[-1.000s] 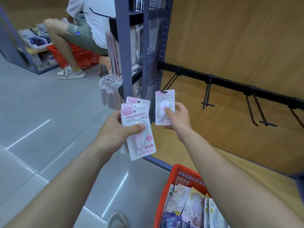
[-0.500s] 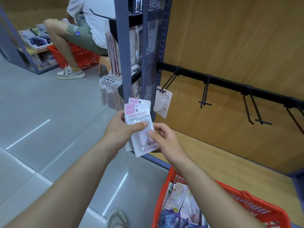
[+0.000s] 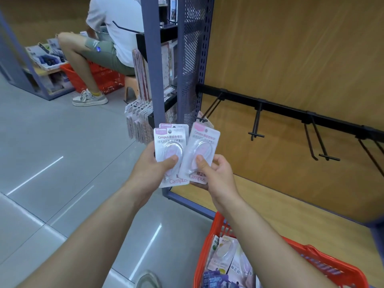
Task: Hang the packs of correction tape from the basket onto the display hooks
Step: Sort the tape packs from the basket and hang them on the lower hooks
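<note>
The left hand (image 3: 148,173) is gripping a thin stack of glossy white-and-pink blister packs of correction tape (image 3: 169,142), its thumb pressing the clear oval bubble. The right hand (image 3: 218,179) is pinching a single matching pack (image 3: 202,142) just beside the stack, near the thin black metal display hooks (image 3: 257,125). More packs are lying in the red plastic mesh basket (image 3: 324,267).

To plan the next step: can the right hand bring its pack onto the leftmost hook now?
Probably yes. The right hand pinches its pack under the tip of the leftmost hook; nothing lies between them, though a hung pack sits there.
</note>
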{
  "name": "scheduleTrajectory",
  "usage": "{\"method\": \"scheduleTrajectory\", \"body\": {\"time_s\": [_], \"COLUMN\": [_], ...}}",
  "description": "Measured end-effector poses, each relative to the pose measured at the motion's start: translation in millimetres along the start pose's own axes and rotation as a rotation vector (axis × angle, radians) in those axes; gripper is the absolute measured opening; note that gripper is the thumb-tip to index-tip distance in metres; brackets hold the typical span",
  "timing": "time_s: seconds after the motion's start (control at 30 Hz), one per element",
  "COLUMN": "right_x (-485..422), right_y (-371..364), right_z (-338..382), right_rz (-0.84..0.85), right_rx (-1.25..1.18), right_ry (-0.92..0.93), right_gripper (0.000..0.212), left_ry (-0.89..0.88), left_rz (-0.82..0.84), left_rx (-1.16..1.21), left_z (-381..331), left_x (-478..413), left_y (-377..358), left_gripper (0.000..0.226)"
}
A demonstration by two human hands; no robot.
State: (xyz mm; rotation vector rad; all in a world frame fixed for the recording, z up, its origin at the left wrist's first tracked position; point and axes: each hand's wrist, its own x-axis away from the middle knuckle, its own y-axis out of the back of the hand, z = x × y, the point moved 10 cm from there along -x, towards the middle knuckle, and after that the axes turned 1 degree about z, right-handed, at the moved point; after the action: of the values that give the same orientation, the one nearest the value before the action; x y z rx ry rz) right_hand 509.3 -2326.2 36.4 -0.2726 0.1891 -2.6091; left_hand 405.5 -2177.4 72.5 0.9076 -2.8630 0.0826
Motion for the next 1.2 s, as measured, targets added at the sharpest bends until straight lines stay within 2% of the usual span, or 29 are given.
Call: {"method": "scheduleTrajectory", "body": {"time_s": [0.13,0.3,0.67,0.83,0.87,0.97,1.0,1.03,1.1,1.13,1.2], "right_x": [-24.1,-55.8,-79.7,-94.7,-97.1,-87.0,-76.2,-64.6,-42.6,-30.8,-14.6], "right_y": [28.3,28.2,27.8,24.9,26.4,34.4,32.3,26.5,1.2,-14.2,-36.7], "right_z": [-2.9,4.8,9.0,8.8,9.5,9.7,10.6,10.2,1.7,-1.1,-6.2], "right_rz": [-0.13,-0.116,-0.204,-0.23,-0.253,-0.327,-0.314,-0.262,-0.056,0.053,0.214], "right_rx": [0.127,0.259,0.28,0.331,0.377,0.628,0.629,0.566,0.381,0.322,0.245], "right_ry": [0.021,0.059,0.114,0.053,0.03,0.0,0.016,0.035,0.023,0.0,-0.04], "right_gripper": [0.015,0.014,0.012,0.013,0.021,0.062,0.061,0.05,0.02,0.016,0.024], "left_ry": [-0.021,0.006,0.013,0.0,0.002,0.002,0.001,-0.001,-0.002,0.001,-0.004], "left_rz": [-0.063,-0.071,-0.074,-0.071,-0.07,-0.068,-0.066,-0.062,-0.061,-0.06,-0.055], "left_rx": [-0.017,-0.004,0.029,0.049,0.052,0.05,0.048,0.046,0.034,0.025,0.019], "left_z": [-1.5,6.1,10.1,8.8,8.7,8.2,8.2,8.1,9.5,10.7,9.3], "left_x": [-0.9,-0.6,-6.6,-5.9,-5.9,-6.0,-6.1,-6.2,-7.0,-7.0,-6.0], "left_y": [14.8,20.9,21.4,21.6,21.4,21.2,21.1,20.6,21.3,21.5,20.8], "left_gripper": [0.04,0.044,0.048,0.047,0.046,0.048,0.049,0.051,0.053,0.055,0.063]}}
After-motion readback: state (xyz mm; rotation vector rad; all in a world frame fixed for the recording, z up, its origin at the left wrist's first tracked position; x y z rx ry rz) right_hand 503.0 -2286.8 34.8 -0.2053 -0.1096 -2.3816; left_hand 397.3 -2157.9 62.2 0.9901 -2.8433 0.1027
